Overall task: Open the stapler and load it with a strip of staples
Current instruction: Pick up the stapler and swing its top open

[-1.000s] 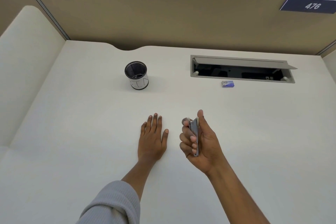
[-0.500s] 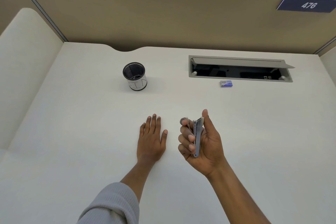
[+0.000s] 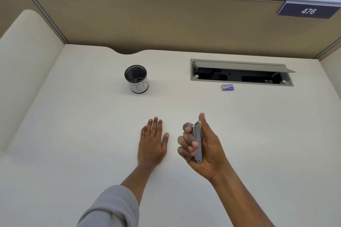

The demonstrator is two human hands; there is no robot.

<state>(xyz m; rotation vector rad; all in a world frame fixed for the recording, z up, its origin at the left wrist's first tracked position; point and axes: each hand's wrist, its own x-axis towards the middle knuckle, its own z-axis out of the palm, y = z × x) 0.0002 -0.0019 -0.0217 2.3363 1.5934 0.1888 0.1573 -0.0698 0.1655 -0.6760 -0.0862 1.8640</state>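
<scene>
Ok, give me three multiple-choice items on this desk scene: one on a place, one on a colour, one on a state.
1. Where is the staple box?
A. Just in front of the cable hatch
B. Inside the cup
C. Under the left hand

2. What colour is the staple box?
A. Red
B. Blue
C. Green

3. What is the right hand doing?
A. Lying flat on the desk
B. Reaching for the cup
C. Holding the stapler upright

Answers: 1 A, the box lies on the desk by the hatch's near edge. 2 B, its face is blue. 3 C, fingers and thumb wrap the stapler, raised off the desk; the left hand is the flat one.
</scene>
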